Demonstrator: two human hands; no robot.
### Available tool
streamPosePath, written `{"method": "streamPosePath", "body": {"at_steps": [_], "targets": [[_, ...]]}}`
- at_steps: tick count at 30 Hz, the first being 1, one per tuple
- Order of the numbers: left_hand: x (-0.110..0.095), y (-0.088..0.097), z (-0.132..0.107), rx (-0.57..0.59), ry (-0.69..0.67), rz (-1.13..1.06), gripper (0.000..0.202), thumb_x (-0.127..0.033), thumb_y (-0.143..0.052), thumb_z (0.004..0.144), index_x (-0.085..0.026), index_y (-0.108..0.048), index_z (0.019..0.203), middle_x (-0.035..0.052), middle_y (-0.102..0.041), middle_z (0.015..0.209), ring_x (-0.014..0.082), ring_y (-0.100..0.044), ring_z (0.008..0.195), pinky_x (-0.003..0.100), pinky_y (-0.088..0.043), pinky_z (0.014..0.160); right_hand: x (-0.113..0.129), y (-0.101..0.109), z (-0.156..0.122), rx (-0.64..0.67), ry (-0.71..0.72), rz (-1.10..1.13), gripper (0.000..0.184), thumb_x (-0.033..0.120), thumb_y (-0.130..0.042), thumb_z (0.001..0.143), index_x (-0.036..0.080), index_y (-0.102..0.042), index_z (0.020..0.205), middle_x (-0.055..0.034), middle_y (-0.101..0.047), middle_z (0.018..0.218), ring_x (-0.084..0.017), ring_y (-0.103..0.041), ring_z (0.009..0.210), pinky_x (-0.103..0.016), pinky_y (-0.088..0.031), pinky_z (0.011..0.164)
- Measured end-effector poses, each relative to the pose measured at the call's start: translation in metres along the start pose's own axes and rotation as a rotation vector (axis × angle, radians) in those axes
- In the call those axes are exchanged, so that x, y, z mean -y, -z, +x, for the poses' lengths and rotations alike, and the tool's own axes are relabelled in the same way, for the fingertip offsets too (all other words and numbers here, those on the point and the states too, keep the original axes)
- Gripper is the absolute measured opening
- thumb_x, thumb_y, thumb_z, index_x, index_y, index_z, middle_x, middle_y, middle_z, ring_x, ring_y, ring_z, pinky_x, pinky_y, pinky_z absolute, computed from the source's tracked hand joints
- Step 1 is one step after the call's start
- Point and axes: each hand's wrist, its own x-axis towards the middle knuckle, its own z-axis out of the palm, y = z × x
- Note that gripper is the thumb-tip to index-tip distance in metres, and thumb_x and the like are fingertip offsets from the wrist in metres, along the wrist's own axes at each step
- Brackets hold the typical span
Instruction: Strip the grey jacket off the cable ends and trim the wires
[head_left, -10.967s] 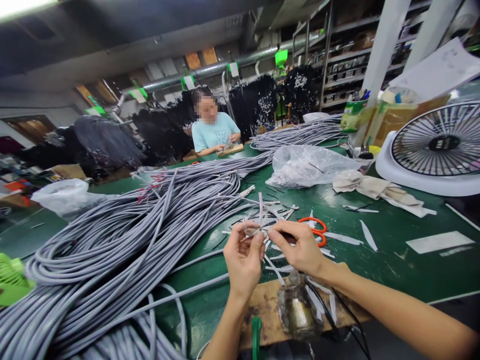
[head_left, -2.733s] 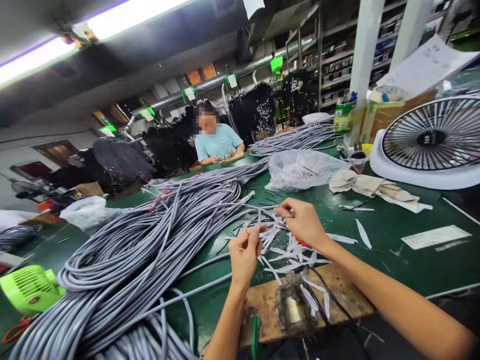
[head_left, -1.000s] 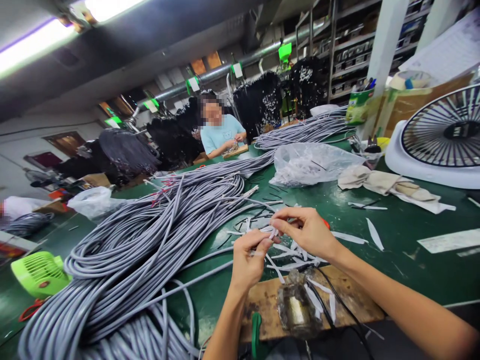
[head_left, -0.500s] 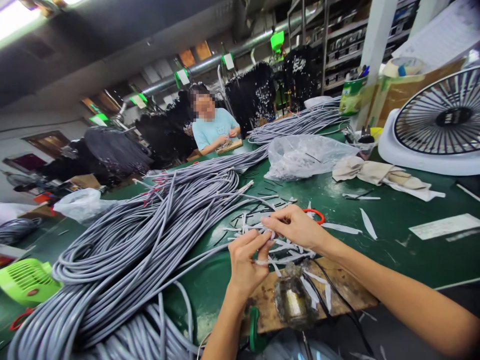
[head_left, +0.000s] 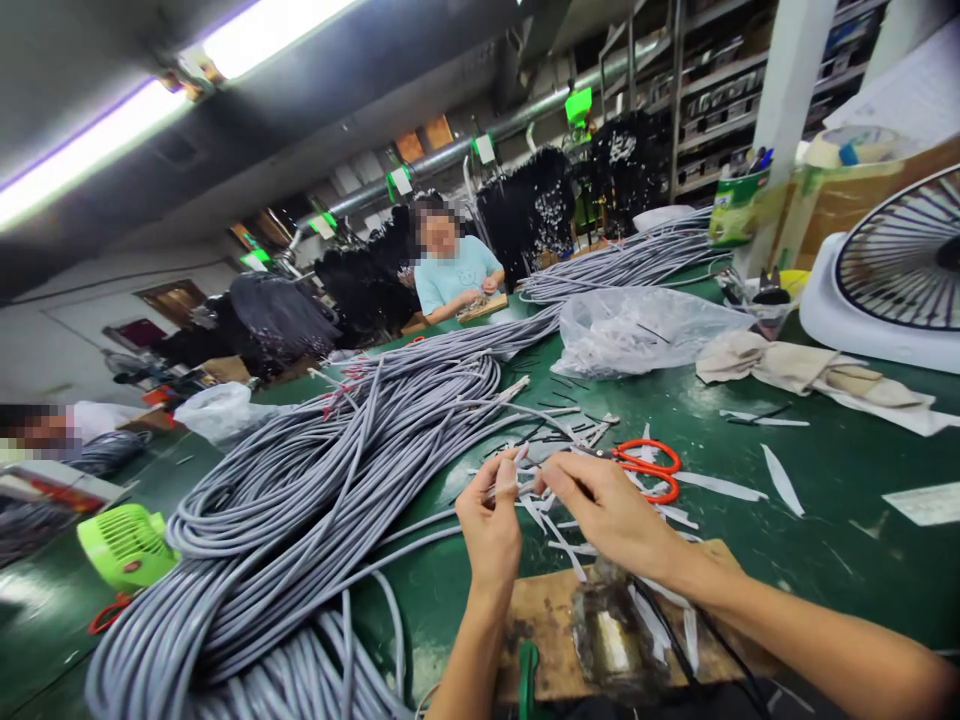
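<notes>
My left hand is closed in a pinch on the end of a grey cable, held just above the green table. My right hand pinches the same cable end from the right, fingertips meeting the left hand's. Under both hands lie several white strips of stripped sheath. Orange-handled scissors rest just beyond my right hand. A wooden board with a small metal fixture sits below my wrists.
A big heap of grey cables covers the table's left half. A clear plastic bag, a rag and a white fan lie right. A green mini fan sits at left. A person in a light blue shirt works opposite.
Both hands have kept working the cable end close together and now sit slightly lower. The scissors show fully beside my right hand. The camera has swung left, showing another person at far left.
</notes>
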Motion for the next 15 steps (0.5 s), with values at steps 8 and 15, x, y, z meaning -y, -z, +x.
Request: {"method": "streamPosePath", "body": {"at_steps": [8,15], "targets": [[0.0024,0.0025,-0.0041,0.025,0.086,-0.2,0.028,-0.035,-0.054,0.079,-0.013,-0.065,0.091,-0.0038,-0.045,0.052,0.0033,-0.029,0.042,0.015,-0.024,0.039,-0.0009,-0.0037,-0.0008,-0.065,0.036,-0.21,0.033,0.026,-0.036,0.089,0.017,-0.047,0.059,0.0016,-0.05,0.057,-0.009,-0.042,0.054,-0.021,-0.029,0.053],[-0.0055,0.0021,-0.0085,0.004,-0.015,0.039,0.027,-0.033,-0.056,0.078,-0.015,-0.07,0.09,0.0045,-0.066,0.071,0.015,-0.061,0.069,0.023,-0.046,0.062,0.0011,-0.0009,-0.0034,-0.144,0.049,-0.178,0.034,0.027,-0.035,0.089,0.016,-0.046,0.058,0.0044,-0.041,0.049,-0.007,-0.035,0.045,-0.02,-0.026,0.047]]}}
